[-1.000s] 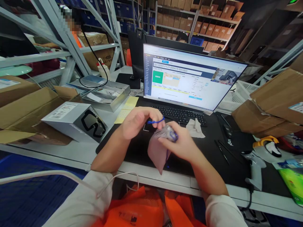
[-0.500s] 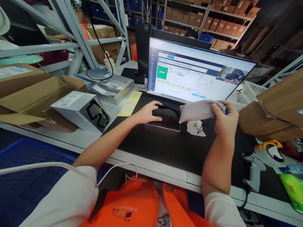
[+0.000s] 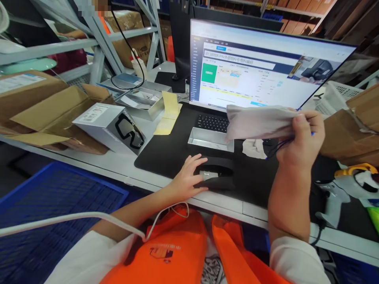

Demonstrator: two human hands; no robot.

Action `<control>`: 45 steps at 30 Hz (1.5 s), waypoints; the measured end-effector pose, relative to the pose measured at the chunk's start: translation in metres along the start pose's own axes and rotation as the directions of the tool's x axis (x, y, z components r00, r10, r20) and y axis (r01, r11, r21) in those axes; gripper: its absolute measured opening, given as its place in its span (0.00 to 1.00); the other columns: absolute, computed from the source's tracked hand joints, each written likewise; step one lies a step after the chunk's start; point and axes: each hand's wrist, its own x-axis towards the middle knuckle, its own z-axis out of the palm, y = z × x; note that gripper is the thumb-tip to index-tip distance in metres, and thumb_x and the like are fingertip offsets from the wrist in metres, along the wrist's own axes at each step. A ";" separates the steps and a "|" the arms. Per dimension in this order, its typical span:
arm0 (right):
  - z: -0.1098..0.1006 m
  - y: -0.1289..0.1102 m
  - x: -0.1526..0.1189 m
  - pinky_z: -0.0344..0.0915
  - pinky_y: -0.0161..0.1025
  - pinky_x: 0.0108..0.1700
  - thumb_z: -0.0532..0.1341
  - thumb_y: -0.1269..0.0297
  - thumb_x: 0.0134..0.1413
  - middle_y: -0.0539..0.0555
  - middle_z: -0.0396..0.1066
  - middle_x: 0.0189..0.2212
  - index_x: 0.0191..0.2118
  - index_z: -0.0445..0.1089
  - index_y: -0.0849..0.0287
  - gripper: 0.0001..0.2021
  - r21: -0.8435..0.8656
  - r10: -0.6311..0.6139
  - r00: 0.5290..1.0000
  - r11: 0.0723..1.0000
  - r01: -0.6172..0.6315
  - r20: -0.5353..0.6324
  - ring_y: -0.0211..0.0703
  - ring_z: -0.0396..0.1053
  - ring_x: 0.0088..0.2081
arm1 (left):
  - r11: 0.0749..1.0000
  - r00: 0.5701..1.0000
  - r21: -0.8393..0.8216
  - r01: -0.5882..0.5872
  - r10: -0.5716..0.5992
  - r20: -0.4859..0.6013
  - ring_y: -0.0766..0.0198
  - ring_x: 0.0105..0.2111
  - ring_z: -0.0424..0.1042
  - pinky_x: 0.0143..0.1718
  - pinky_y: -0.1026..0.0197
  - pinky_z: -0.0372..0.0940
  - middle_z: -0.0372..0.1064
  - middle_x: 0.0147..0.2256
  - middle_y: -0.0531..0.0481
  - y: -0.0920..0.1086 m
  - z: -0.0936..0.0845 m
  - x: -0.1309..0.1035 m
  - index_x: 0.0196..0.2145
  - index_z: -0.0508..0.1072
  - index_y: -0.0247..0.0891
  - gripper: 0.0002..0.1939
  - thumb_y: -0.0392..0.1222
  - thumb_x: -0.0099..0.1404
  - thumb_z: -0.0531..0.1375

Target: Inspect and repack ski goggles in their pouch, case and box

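Your counter (image 3: 225,202) carries the monitor (image 3: 266,88), with a black mat (image 3: 162,156) in front of it and a grey box (image 3: 108,132) on your left. Your pouch (image 3: 260,121) is held up over the keyboard (image 3: 211,123), in front of the monitor's lower edge, its body pointing left. Your right hand (image 3: 304,136) is clamped on its corded end. An open silver tray (image 3: 210,145) sits below its left end, with a pale cloth (image 3: 254,149) beside the tray. Your left hand (image 3: 188,177) has its fingers spread at a dark curved piece (image 3: 222,170) low over the mat; whether they grip it, I can't tell. The step in hand looks like handling the pouch one-handed. The next move calls for a firm hold near the cords, the limp body kept off the tray's rim, and the left fingers placed gently on the dark piece.
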 end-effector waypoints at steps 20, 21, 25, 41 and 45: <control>0.015 0.047 -0.165 0.78 0.66 0.57 0.62 0.52 0.69 0.67 0.74 0.64 0.64 0.62 0.46 0.22 0.125 -0.187 0.829 0.982 0.142 0.528 0.64 0.79 0.62 | 0.906 0.931 -0.217 0.364 -0.357 0.069 0.33 0.85 0.44 0.81 0.28 0.54 0.32 0.86 0.27 -0.004 0.018 -0.003 0.68 0.73 0.37 0.33 0.41 0.67 0.70; 0.019 0.049 -0.163 0.78 0.65 0.58 0.63 0.54 0.68 0.67 0.74 0.63 0.66 0.62 0.47 0.24 0.118 -0.212 0.811 0.977 0.176 0.546 0.62 0.79 0.61 | 0.907 0.933 -0.218 0.360 -0.355 0.064 0.33 0.85 0.44 0.80 0.28 0.54 0.32 0.86 0.27 -0.004 0.018 -0.003 0.68 0.73 0.37 0.34 0.42 0.66 0.71; 0.008 0.051 -0.152 0.80 0.58 0.52 0.70 0.53 0.64 0.62 0.77 0.50 0.60 0.73 0.51 0.22 -0.094 -0.145 0.837 0.969 0.227 0.528 0.60 0.80 0.51 | 0.912 0.936 -0.215 0.351 -0.349 0.048 0.31 0.84 0.45 0.79 0.28 0.57 0.32 0.86 0.30 -0.004 0.021 -0.006 0.65 0.75 0.40 0.31 0.43 0.66 0.73; 0.006 0.053 -0.145 0.76 0.45 0.36 0.71 0.44 0.64 0.55 0.80 0.31 0.41 0.82 0.52 0.16 -0.166 0.239 0.786 0.970 -0.176 0.570 0.48 0.75 0.31 | 0.902 0.936 -0.250 0.351 -0.343 0.077 0.30 0.84 0.45 0.80 0.28 0.57 0.35 0.86 0.32 -0.007 0.018 -0.004 0.67 0.74 0.41 0.38 0.43 0.60 0.75; 0.021 0.041 -0.154 0.75 0.45 0.37 0.67 0.55 0.62 0.53 0.79 0.30 0.48 0.80 0.53 0.13 -0.327 0.289 0.785 0.938 -0.117 0.547 0.49 0.76 0.30 | 0.902 0.935 -0.246 0.354 -0.346 0.077 0.32 0.85 0.43 0.81 0.30 0.55 0.33 0.86 0.33 -0.009 0.021 -0.006 0.70 0.73 0.42 0.41 0.43 0.61 0.75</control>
